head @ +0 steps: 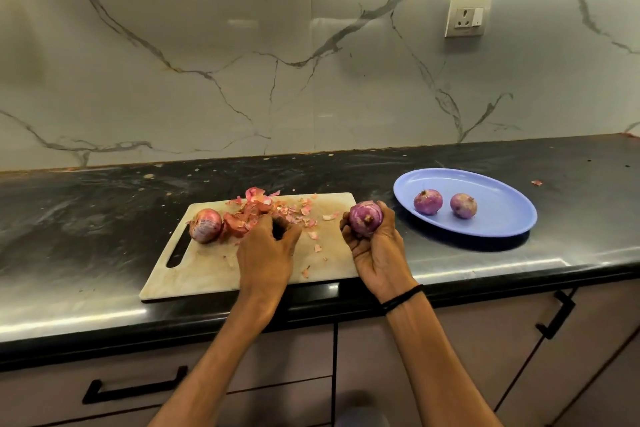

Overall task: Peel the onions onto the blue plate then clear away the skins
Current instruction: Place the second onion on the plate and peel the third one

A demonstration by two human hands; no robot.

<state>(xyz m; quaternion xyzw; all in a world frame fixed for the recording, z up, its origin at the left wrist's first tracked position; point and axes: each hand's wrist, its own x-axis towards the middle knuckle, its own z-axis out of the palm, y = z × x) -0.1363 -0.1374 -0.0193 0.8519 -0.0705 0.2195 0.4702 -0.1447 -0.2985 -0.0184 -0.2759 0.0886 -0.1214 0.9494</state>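
Observation:
My right hand [375, 253] grips a peeled purple onion [366, 218] just right of the cutting board [207, 274], left of the blue plate [498, 222]. Two peeled onions [428, 201] [463, 205] lie on that plate. An unpeeled onion [205, 226] sits at the board's left end beside a heap of pink skins [254, 210]. My left hand [266, 250] hovers over the board at the edge of the heap, fingers curled; whether it holds skin is hidden.
The board lies on a dark stone counter [86, 218] with a marble wall behind and a wall socket [467, 15] at upper right. A stray bit of skin [536, 183] lies right of the plate. Cabinet drawers with black handles [135, 388] run below the counter edge.

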